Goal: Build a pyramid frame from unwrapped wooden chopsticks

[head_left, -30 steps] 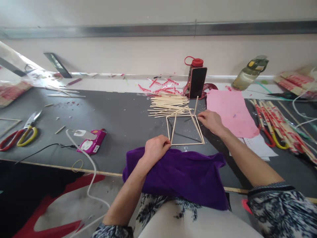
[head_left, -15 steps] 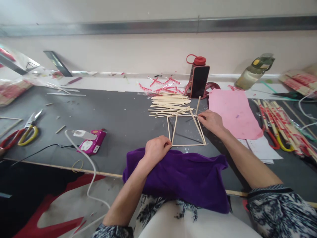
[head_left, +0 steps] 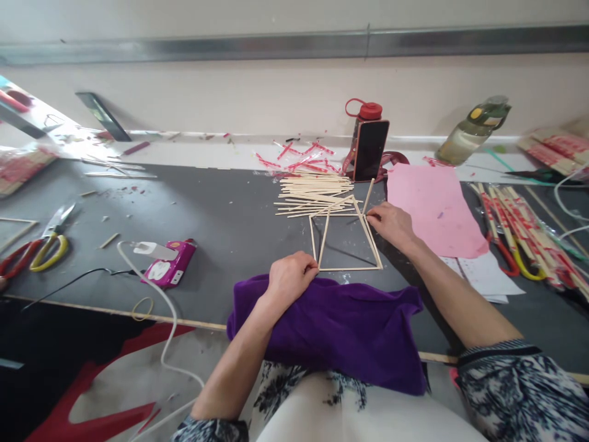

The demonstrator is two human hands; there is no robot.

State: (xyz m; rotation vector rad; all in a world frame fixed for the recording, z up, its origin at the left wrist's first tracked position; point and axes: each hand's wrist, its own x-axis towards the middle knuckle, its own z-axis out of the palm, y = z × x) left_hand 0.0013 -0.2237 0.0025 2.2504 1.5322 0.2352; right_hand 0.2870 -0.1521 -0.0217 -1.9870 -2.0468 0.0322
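A frame of thin wooden sticks [head_left: 350, 269] lies on the grey tabletop in front of me, with some sticks rising from its corners. My left hand [head_left: 293, 273] rests on the purple cloth [head_left: 345, 331], its fingers pinched at the frame's near left corner. At the far right corner my right hand [head_left: 390, 224] pinches the foot of an upright stick [head_left: 369, 196], which leans a little to the right. Two other raised sticks meet at a point above the frame's far side. Behind the frame lies a pile of loose sticks [head_left: 313, 187].
A phone [head_left: 370, 150] leans on a red-capped bottle [head_left: 370, 112]. Pink paper [head_left: 435, 209] and wrapped chopsticks [head_left: 524, 227] lie right; a green bottle [head_left: 473, 132] stands behind. To the left are a purple power strip [head_left: 172, 264] with a white cable and scissors [head_left: 48, 245].
Both hands stay in place on the frame, and the sticks keep their positions. The view has shifted very slightly.
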